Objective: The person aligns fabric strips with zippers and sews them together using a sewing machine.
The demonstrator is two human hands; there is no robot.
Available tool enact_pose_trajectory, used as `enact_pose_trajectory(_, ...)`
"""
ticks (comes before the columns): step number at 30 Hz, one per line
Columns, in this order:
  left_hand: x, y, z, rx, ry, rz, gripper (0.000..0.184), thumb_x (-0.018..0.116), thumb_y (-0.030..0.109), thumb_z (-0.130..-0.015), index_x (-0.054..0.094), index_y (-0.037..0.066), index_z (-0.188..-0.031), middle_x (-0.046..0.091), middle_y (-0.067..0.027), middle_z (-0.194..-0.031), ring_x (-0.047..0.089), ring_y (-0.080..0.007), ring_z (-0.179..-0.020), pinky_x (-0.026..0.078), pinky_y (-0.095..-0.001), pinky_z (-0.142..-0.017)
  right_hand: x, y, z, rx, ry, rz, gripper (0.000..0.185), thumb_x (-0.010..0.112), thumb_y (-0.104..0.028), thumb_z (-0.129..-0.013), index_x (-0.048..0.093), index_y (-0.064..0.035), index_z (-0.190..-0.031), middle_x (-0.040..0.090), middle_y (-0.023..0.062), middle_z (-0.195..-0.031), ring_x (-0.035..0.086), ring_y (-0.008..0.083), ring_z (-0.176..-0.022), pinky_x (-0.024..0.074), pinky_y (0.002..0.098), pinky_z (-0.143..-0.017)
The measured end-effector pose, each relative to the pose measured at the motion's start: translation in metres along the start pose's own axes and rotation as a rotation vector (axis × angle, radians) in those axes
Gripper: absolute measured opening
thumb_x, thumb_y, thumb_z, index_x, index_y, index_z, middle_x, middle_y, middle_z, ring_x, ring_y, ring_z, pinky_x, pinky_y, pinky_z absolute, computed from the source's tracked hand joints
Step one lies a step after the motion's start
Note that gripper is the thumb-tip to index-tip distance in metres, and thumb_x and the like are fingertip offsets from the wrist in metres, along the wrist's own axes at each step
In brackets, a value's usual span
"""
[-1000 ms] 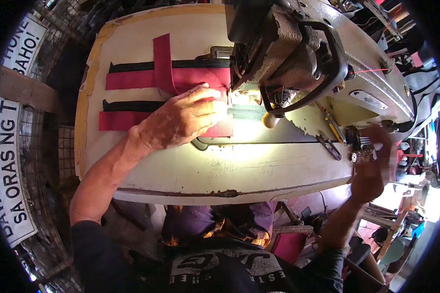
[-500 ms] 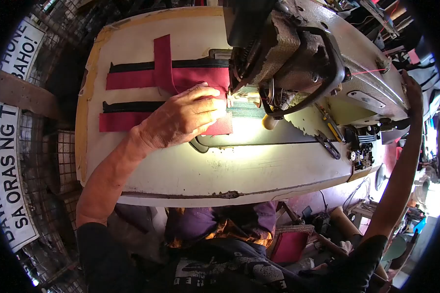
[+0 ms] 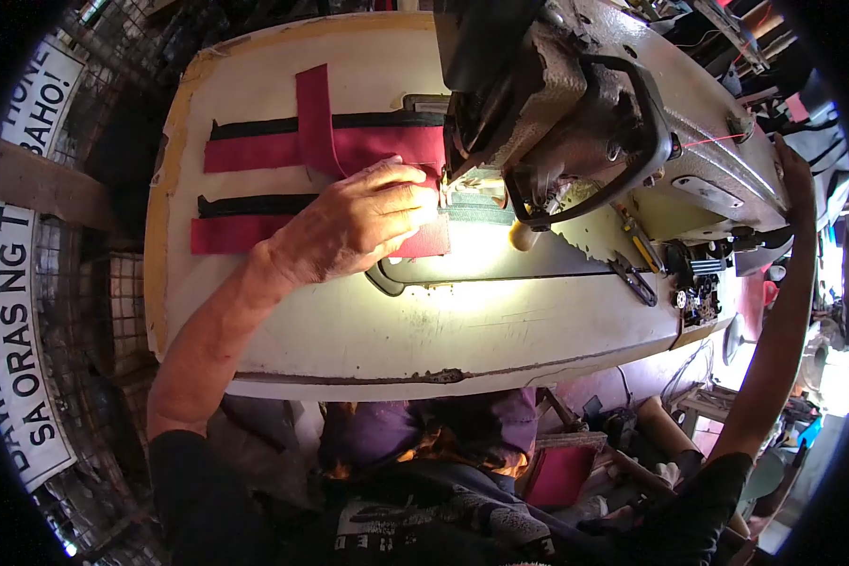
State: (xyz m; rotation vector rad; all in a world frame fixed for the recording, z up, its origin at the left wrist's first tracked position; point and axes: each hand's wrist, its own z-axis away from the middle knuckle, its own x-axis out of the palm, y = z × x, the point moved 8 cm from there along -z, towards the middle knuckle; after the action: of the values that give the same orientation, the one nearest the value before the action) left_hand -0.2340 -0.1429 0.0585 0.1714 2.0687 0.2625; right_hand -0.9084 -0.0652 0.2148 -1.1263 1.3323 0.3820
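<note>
On the worktable lies red fabric (image 3: 387, 148) with black zipper strips (image 3: 255, 205) along it; one red strap stands out toward the far edge. My left hand (image 3: 358, 226) rests on the fabric beside the needle area of the sewing machine (image 3: 557, 104), fingers together and pressing the cloth down. A green-grey zipper band (image 3: 479, 209) shows beyond the needle. Far to the right, my right hand (image 3: 794, 174) reaches to the end of the machine, its fingers partly hidden there, so its grip cannot be made out.
A yellow-handled tool (image 3: 641, 243) and dark metal snips (image 3: 634, 283) lie right of the needle. Bobbins and small parts fill a tray (image 3: 698, 307) at the table's right end. Signs (image 3: 24, 349) hang on wire mesh at the left. A red thread runs to the machine.
My right hand has moved from above the parts tray to the machine's far right end. My left hand stays on the fabric, whose near edge has shifted slightly away from me.
</note>
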Motion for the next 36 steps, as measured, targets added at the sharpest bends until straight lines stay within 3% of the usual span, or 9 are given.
enact_pose_trajectory(4, 0.002, -0.005, 0.000, -0.003, 0.002, -0.017, 0.020, 0.072, -0.001, -0.082, 0.072, -0.007, -0.101, 0.070, -0.0137, -0.118, 0.062, -0.0335, -0.123, 0.053, -0.0451, -0.109, 0.003, -0.011, 0.003, -0.513, 0.013, 0.532, 0.047, 0.054, -0.018, -0.105, 0.054, -0.0061, -0.151, 0.071, 0.0173, -0.129, 0.069, 0.0283, -0.111, 0.0503, 0.0357, -0.102)
enact_pose_trajectory(7, 0.002, -0.005, 0.001, 0.011, 0.009, -0.011, 0.020, 0.071, -0.002, -0.084, 0.071, -0.007, -0.103, 0.070, -0.0147, -0.118, 0.063, -0.0337, -0.123, 0.054, -0.0452, -0.108, 0.000, 0.009, -0.010, -0.488, -0.019, 0.292, 0.054, 0.053, -0.009, -0.102, 0.047, -0.0081, -0.156, 0.068, 0.0193, -0.136, 0.069, 0.0320, -0.118, 0.0498, 0.0367, -0.106)
enact_pose_trajectory(13, 0.001, -0.002, -0.001, 0.006, -0.023, -0.028, 0.023, 0.073, 0.001, -0.085, 0.069, -0.006, -0.107, 0.067, -0.0144, -0.120, 0.061, -0.0330, -0.123, 0.051, -0.0445, -0.111, 0.007, -0.001, 0.003, 0.063, -0.022, -0.145, 0.045, 0.055, -0.032, -0.108, 0.064, -0.0036, -0.141, 0.072, 0.0153, -0.128, 0.068, 0.0206, -0.112, 0.0515, 0.0340, -0.100)
enact_pose_trajectory(19, -0.007, -0.005, 0.004, -0.202, 0.065, -0.225, 0.034, 0.079, 0.009, -0.082, 0.069, -0.001, -0.113, 0.064, -0.0116, -0.117, 0.062, -0.0301, -0.111, 0.053, -0.0424, -0.099, 0.012, -0.008, 0.006, 0.050, -0.011, -0.236, 0.045, 0.054, -0.034, -0.108, 0.065, -0.0044, -0.140, 0.072, 0.0134, -0.129, 0.069, 0.0203, -0.113, 0.0514, 0.0332, -0.100)
enact_pose_trajectory(25, 0.008, 0.027, -0.003, -0.363, -0.046, -0.371, 0.032, 0.078, 0.022, -0.086, 0.067, -0.001, -0.105, 0.059, -0.0106, -0.102, 0.060, -0.0267, -0.096, 0.054, -0.0392, -0.085, 0.005, 0.004, -0.020, -0.443, -0.011, 0.450, 0.046, 0.050, -0.017, -0.106, 0.053, -0.0094, -0.152, 0.063, 0.0194, -0.144, 0.062, 0.0333, -0.133, 0.0464, 0.0402, -0.113)
enact_pose_trajectory(28, 0.024, 0.049, -0.016, -0.410, -0.100, -0.384, 0.025, 0.069, 0.025, -0.093, 0.068, 0.001, -0.099, 0.060, -0.0116, -0.098, 0.060, -0.0262, -0.099, 0.054, -0.0393, -0.082, -0.003, -0.003, -0.019, -0.325, 0.057, 0.416, 0.045, 0.051, -0.031, -0.107, 0.059, -0.0101, -0.147, 0.063, 0.0201, -0.144, 0.061, 0.0338, -0.133, 0.0457, 0.0406, -0.113)
enact_pose_trajectory(31, 0.029, 0.078, -0.030, -0.126, -0.076, -0.454, 0.016, 0.062, 0.019, -0.092, 0.070, 0.004, -0.092, 0.064, -0.0153, -0.092, 0.062, -0.0294, -0.096, 0.053, -0.0423, -0.083, -0.033, -0.011, -0.008, -0.327, 0.456, 0.445, 0.050, 0.052, -0.046, -0.106, 0.066, -0.0123, -0.140, 0.067, 0.0151, -0.140, 0.065, 0.0317, -0.129, 0.0484, 0.0407, -0.110)
enact_pose_trajectory(32, 0.036, 0.072, -0.031, -0.252, -0.295, -0.417, 0.015, 0.063, 0.016, -0.089, 0.069, 0.003, -0.093, 0.064, -0.0172, -0.091, 0.063, -0.0326, -0.094, 0.052, -0.0422, -0.086, -0.043, -0.014, 0.003, -0.373, 0.645, 0.507, 0.053, 0.052, -0.051, -0.105, 0.069, -0.0132, -0.138, 0.068, 0.0130, -0.139, 0.066, 0.0306, -0.127, 0.0498, 0.0408, -0.108)
enact_pose_trajectory(36, 0.019, 0.037, -0.012, -0.517, -0.070, -0.050, 0.016, 0.065, 0.012, -0.091, 0.069, -0.001, -0.100, 0.063, -0.0167, -0.100, 0.061, -0.0339, -0.100, 0.051, -0.0446, -0.092, 0.016, -0.165, 0.219, -0.677, 0.821, 0.241, 0.039, 0.066, -0.030, -0.095, 0.071, -0.0110, -0.128, 0.069, 0.0129, -0.133, 0.067, 0.0301, -0.121, 0.0534, 0.0416, -0.102)
